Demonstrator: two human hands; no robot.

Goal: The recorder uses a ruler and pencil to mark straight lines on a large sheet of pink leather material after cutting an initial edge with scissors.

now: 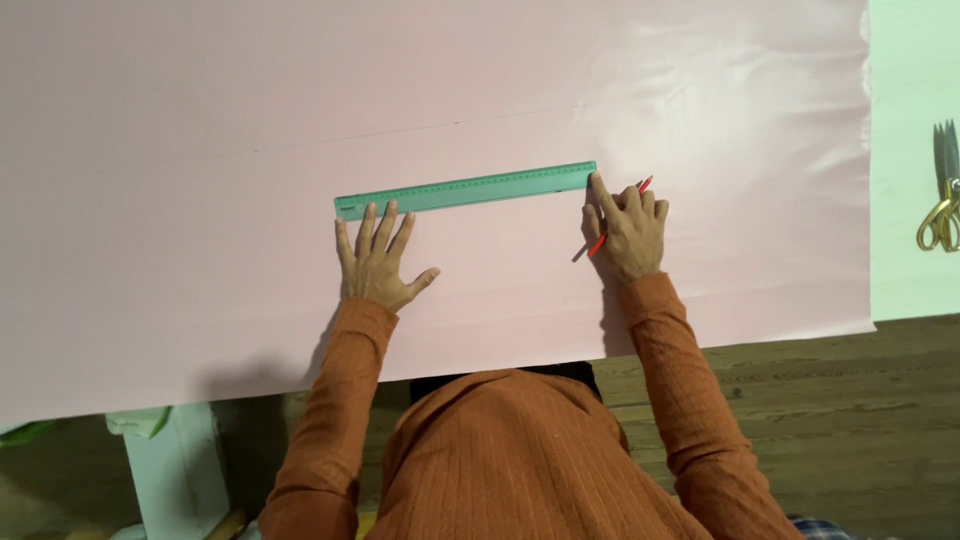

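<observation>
Pink fabric [200, 150] covers our table; our flat, open left hand [375, 262] steadies the green ruler [466, 189], while our right hand [628, 232] grips a red pencil [620, 215] at its right end.

No packages, labels, signs or screens to be seen anywhere in the view, nothing of that kind on the work surface or beside it

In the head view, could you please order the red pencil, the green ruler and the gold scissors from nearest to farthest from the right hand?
From the right hand:
1. Red pencil, gripped in that hand.
2. Green ruler, its right end under the index fingertip, stretching left.
3. Gold scissors, far right, off the pink fabric.
</observation>
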